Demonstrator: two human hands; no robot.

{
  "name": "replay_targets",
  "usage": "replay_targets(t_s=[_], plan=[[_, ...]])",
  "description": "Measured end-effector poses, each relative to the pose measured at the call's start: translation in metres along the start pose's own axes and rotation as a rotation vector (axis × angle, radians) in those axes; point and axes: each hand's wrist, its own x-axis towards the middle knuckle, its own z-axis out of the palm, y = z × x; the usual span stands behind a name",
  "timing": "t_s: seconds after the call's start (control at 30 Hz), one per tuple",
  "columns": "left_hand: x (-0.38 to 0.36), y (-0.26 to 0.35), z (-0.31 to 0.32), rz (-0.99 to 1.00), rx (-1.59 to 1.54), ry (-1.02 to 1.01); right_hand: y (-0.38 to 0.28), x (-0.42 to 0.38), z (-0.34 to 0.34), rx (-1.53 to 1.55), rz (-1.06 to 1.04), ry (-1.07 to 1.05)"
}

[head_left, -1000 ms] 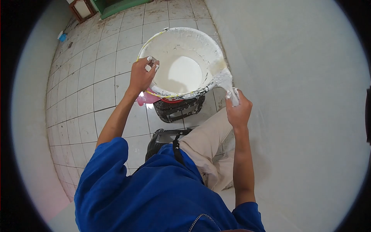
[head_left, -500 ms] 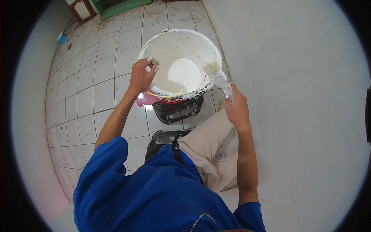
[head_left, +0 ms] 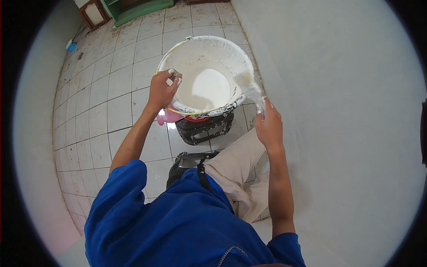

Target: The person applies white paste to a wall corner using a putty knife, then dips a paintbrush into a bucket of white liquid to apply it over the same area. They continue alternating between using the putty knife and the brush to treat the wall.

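Note:
A white, paint-smeared bucket (head_left: 208,41) with white paint (head_left: 210,87) in it stands in front of me. My right hand (head_left: 269,127) grips a paintbrush (head_left: 253,92) by its handle at the right of the bucket. The brush is coated in white and blurred, its bristles over the right rim. Over the left rim, my left hand (head_left: 163,90) has curled fingers with white paint on the tips. Whether anything is pinched in them, or they touch the rim, I cannot make out. A yellow bucket handle (head_left: 177,46) lies along the rim.
Under the bucket is a dark, paint-spotted stool (head_left: 205,130), with something pink (head_left: 168,116) beside it. A pale wall (head_left: 347,115) rises close on the right. Another dark stool (head_left: 180,167) is by my body. A green cabinet (head_left: 138,12) stands at the far end of the tiled floor (head_left: 102,111).
The paintbrush in my right hand has shifted slightly left and its bristles are now blurred. My left hand stays at the bucket's left rim. The view has shifted a little.

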Motion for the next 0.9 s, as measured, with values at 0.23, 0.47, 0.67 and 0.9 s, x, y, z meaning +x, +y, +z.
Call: replay_targets(t_s=[0.23, 0.47, 0.67, 0.9], plan=[[0.000, -0.003, 0.003, 0.024, -0.003, 0.023, 0.012, -0.002, 0.010, 0.147, 0.051, 0.056], [-0.002, 0.000, 0.001, 0.056, 0.026, 0.004, 0.081, -0.039, 0.000, 1.290, 0.655, 0.117], [-0.002, -0.002, 0.001, 0.023, 0.043, -0.091, 0.144, -0.133, -0.060, 1.512, 0.717, 0.665], [0.009, 0.003, 0.001, 0.079, 0.066, -0.226, 0.215, -0.247, -0.079, 1.529, 0.724, 0.997]])
